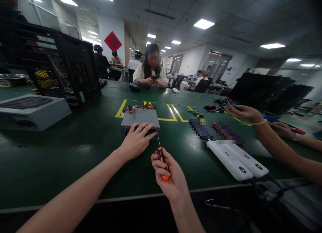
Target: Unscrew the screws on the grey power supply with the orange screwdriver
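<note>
A grey computer power supply (141, 116) sits on the green table, its bundle of coloured cables (142, 106) at the back. My left hand (137, 139) lies over its front edge, fingers stretched out and a little apart, touching the casing. In my right hand (167, 172) is a screwdriver (163, 164) with an orange and black handle, the fingers wrapped around it. Its thin shaft points up and away, toward the right front corner of the power supply. Whether the tip sits in a screw is too small to tell.
On the left stand a black computer case (67, 65) and a larger grey power supply (35, 110). To the right lie white power banks (230, 159) and blurred-out dark slabs. A co-worker's hand (244, 112) reaches in there. Another person (151, 70) sits opposite.
</note>
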### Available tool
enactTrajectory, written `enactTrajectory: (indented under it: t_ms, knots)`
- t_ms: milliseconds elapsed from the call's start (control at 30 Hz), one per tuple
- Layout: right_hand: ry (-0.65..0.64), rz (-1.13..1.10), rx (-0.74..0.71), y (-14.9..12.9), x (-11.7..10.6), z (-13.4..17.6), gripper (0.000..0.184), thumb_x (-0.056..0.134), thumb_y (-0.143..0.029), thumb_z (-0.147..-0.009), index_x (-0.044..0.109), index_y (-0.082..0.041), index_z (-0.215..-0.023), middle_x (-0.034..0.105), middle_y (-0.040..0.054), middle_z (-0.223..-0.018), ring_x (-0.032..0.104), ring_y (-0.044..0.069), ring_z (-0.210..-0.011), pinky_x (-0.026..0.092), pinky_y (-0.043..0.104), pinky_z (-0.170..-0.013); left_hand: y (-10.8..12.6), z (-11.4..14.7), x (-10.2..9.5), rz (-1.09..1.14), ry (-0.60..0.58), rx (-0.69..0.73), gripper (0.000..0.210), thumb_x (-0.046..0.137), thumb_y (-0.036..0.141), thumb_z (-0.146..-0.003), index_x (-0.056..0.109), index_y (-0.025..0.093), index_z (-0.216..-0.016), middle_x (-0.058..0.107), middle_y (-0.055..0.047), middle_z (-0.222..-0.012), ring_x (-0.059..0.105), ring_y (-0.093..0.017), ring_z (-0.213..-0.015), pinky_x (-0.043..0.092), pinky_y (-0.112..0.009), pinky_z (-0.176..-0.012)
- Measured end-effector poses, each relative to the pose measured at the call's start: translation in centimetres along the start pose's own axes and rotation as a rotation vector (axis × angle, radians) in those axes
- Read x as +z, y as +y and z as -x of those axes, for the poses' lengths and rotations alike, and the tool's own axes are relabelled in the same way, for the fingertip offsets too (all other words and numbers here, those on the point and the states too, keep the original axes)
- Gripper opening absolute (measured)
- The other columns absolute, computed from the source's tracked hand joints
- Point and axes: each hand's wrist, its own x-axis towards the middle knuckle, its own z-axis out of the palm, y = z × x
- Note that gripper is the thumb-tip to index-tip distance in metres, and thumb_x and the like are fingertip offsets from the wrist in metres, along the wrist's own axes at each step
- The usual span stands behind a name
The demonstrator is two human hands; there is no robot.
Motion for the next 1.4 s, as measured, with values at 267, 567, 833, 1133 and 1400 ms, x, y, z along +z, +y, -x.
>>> enactTrajectory:
  t_ms: [267,567,833,1133,1400]
  knots:
    - [-0.058,0.009,-0.003,-0.10,-0.27,0.10,0.023,0.030,-0.027,-0.093,0.047,-0.010,-0.095,0.041,-0.0030,-0.067,0.035,0.000,-0.043,0.030,0.007,-0.031,0.04,-0.07,-0.14,0.012,0.011,-0.004,0.039,0.045,0.018,-0.081,0.053,0.026,-0.118,0.043,-0.008,-0.133,0.038,-0.026,-0.119,0.030,-0.045,-0.094]
    - [-0.059,-0.049,-0.010,-0.13,-0.24,-0.03,0.030,0.024,-0.031,-0.094,0.045,-0.011,-0.087,0.039,-0.0029,-0.070,0.033,-0.001,-0.042,0.029,0.005,-0.030,0.02,-0.07,-0.14,0.009,-0.014,-0.008,0.039,0.044,0.018,-0.082,0.051,0.027,-0.119,0.041,-0.006,-0.134,0.037,-0.026,-0.119,0.029,-0.045,-0.094]
    - [-0.086,0.053,0.005,-0.16,-0.55,-0.16,0.021,0.036,-0.028,-0.092,0.046,-0.011,-0.086,0.045,-0.0013,-0.071,0.035,-0.002,-0.044,0.025,0.004,-0.030,0.06,-0.11,-0.12,0.012,-0.009,-0.006,0.040,0.044,0.017,-0.081,0.052,0.027,-0.119,0.042,-0.007,-0.133,0.037,-0.026,-0.118,0.030,-0.045,-0.093]
    - [-0.062,0.074,-0.004,0.00,-0.36,-0.07,0.031,0.027,-0.032,-0.094,0.048,-0.011,-0.097,0.041,-0.0036,-0.067,0.032,0.000,-0.042,0.026,0.005,-0.029,-0.12,-0.08,0.05,0.089,0.030,-0.005,0.038,0.045,0.017,-0.080,0.055,0.028,-0.115,0.043,-0.007,-0.132,0.038,-0.026,-0.118,0.030,-0.046,-0.093]
    - [-0.080,0.030,-0.010,-0.15,-0.70,-0.22,0.027,0.029,-0.029,-0.094,0.045,-0.012,-0.081,0.044,-0.0020,-0.069,0.034,-0.001,-0.044,0.025,0.004,-0.029,-0.36,-0.08,0.63,0.186,0.091,-0.143,0.035,0.042,0.023,-0.084,0.046,0.018,-0.118,0.048,-0.010,-0.127,0.042,-0.023,-0.115,0.030,-0.041,-0.094]
